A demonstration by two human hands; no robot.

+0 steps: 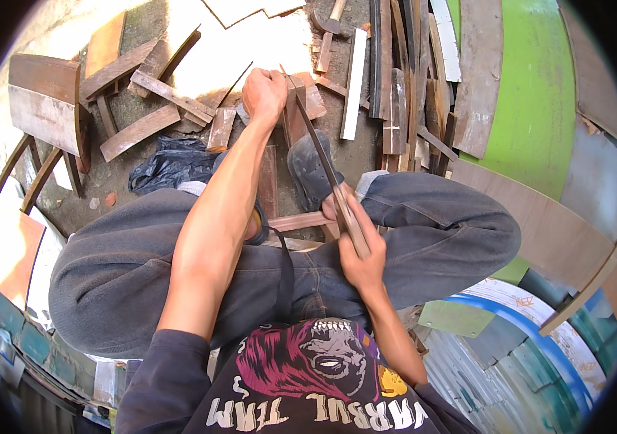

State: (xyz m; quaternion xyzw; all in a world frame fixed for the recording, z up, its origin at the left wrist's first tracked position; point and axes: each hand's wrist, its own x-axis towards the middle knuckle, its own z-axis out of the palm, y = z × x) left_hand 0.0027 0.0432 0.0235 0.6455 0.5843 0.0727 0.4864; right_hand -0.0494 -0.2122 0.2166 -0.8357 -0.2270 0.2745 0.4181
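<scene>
I sit with my knees apart over a pile of scrap wood. My left hand [265,92] reaches forward, its fingers closed around the top of a reddish-brown wood piece [295,119]. My right hand [363,262] grips the wooden handle [352,226] of a long dark blade [316,141]. The blade runs diagonally up to the wood piece, and its tip lies close beside my left hand. My foot in a dark shoe [311,170] rests against the base of the wood piece. A flat pinkish strip of wood [295,221] lies across between my legs.
Loose boards and offcuts [149,101] cover the ground ahead. A black plastic bag [171,163] lies left of my foot. A white strip [355,83] and dark slats [395,72] lean at centre right, a green curved panel [533,94] beyond them. A hammer-like tool [330,18] lies at the top.
</scene>
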